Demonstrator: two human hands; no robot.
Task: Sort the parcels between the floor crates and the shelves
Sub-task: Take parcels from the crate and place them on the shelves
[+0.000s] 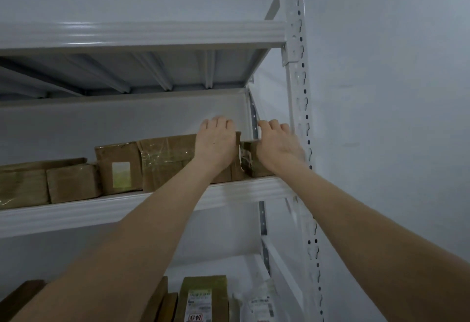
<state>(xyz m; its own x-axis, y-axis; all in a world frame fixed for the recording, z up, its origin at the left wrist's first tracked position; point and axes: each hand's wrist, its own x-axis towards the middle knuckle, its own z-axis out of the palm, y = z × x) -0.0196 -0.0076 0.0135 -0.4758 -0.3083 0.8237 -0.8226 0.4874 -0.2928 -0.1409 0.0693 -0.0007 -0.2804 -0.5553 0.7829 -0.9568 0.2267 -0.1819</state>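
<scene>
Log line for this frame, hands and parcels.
phase: shelving | left hand: on tall parcel, fingers over top | right hand: on small end parcel | grip: unclear
</scene>
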